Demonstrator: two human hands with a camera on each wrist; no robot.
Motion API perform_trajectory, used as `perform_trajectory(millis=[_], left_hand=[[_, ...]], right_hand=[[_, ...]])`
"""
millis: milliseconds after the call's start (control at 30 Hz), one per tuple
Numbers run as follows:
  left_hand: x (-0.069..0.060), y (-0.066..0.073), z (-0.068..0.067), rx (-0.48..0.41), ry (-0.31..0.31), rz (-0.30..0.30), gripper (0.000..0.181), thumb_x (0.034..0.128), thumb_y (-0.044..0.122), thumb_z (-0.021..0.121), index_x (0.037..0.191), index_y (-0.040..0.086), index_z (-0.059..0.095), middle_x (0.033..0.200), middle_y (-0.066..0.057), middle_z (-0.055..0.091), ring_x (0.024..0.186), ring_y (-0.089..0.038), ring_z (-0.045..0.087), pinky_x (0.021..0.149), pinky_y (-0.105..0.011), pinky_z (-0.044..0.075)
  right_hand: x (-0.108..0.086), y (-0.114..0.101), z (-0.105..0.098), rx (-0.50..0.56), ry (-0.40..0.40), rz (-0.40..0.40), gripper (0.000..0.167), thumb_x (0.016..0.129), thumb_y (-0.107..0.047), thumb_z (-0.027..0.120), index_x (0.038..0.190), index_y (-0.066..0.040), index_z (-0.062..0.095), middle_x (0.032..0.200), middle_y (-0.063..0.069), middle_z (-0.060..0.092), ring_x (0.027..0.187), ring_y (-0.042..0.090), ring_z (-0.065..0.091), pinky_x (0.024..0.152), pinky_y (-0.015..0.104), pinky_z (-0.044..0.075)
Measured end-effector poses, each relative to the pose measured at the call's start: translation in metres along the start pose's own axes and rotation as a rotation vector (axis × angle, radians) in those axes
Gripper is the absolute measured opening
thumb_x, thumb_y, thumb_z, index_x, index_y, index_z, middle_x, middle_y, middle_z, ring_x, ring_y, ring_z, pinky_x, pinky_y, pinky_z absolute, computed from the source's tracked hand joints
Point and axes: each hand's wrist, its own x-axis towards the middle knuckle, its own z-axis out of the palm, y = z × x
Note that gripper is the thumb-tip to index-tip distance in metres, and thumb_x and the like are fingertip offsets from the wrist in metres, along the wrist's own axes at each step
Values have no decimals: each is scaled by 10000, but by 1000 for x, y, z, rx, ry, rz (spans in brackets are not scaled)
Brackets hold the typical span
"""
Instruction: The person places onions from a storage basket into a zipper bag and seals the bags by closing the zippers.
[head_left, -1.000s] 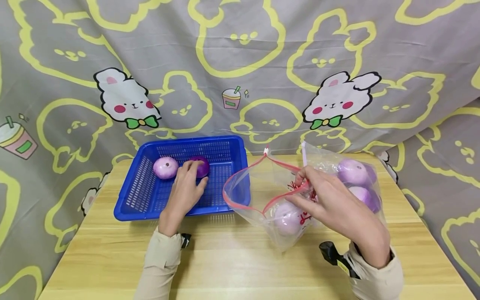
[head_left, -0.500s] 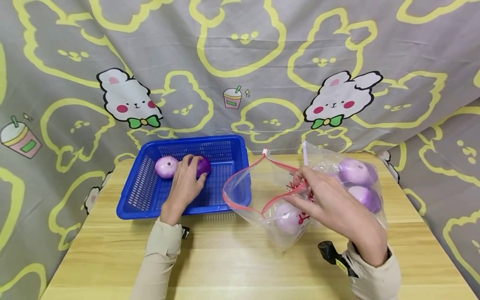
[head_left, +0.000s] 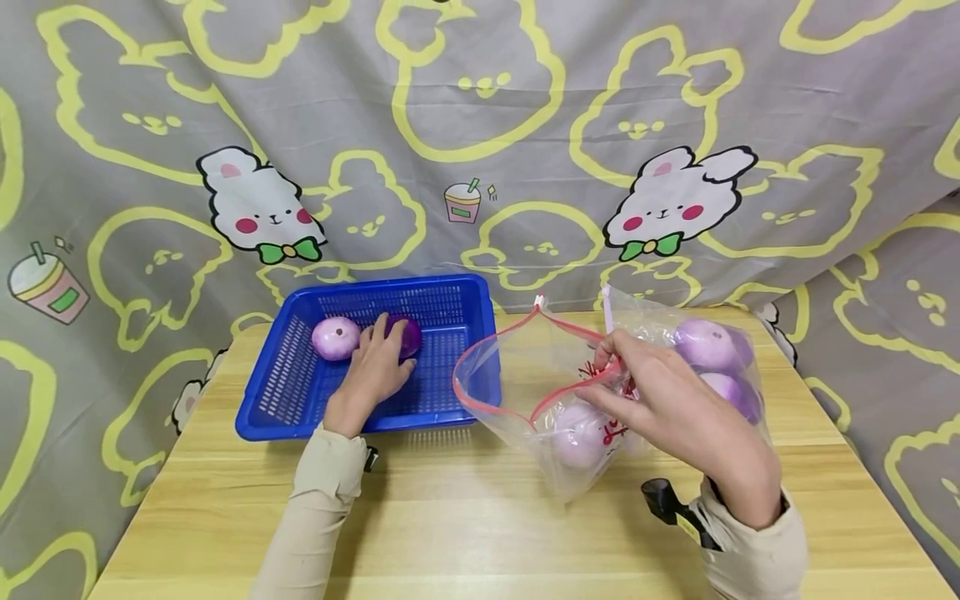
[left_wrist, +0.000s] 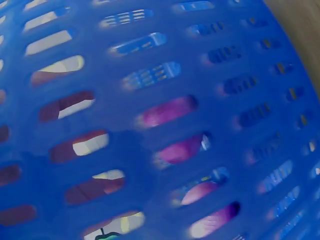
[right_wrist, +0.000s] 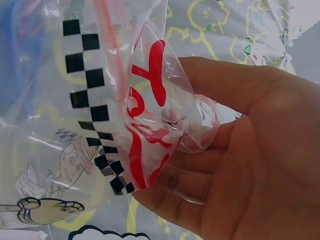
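My left hand (head_left: 377, 367) reaches into the blue plastic basket (head_left: 442, 417), its fingers curled over a dark purple onion (head_left: 412, 337). A paler purple onion (head_left: 336, 338) lies just left of that hand. In the left wrist view the slotted basket wall (left_wrist: 120, 130) fills the frame, with purple showing through some slots. My right hand (head_left: 667, 408) pinches the red-edged rim of a clear zip bag (head_left: 517, 450), whose mouth gapes toward the basket. Inside the bag sits a pale onion (head_left: 581, 437). The right wrist view shows the bag film (right_wrist: 145, 100) gathered at the fingers (right_wrist: 185, 165).
Right of my right hand lies another clear bag (head_left: 645, 321) with purple onions (head_left: 708, 343) in it. The wooden table (head_left: 465, 542) carries everything. A patterned grey cloth (head_left: 525, 167) hangs behind the table.
My left hand stays over the dark onion and its fingers have shifted slightly. The bag and my right hand keep nearly the same place; the head view has tilted a little.
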Motion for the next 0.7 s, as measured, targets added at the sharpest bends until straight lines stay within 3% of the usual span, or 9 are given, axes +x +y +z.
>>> perform_trajectory(millis=[167,433,600,700], left_hand=[[-1,-5,3,9,-60,-13,634,924,164,674,1467,-10,395,1530,-338,268,1360,-569,305,1006,-710,360],[1,-2,7,18,56,61,622,882,97,708,1409,-74,423,1365,-370,409,1225,-543,467,935,-649,454],[2,0,11,2,79,91,607,876,61,707,1379,-134,427,1242,-384,440,1114,-559,521,948,-617,454],[1,-1,13,6,91,105,561,866,52,714,1328,-133,454,1259,-387,433,1119,-572,512,954,-624,450]], right_hand=[[1,-1,1,6,-10,-11,263,911,-303,739,1034,-142,570,854,-86,633,733,63,559,635,264,487],[2,-3,1,-4,-19,-7,260,914,-316,733,1025,-147,569,851,-86,633,729,74,553,636,270,481],[2,-2,1,3,-26,11,264,913,-335,731,1012,-152,568,836,-77,619,718,81,547,632,270,478],[1,-1,2,3,-27,3,264,914,-333,732,1011,-148,571,826,-86,617,709,70,546,625,263,479]])
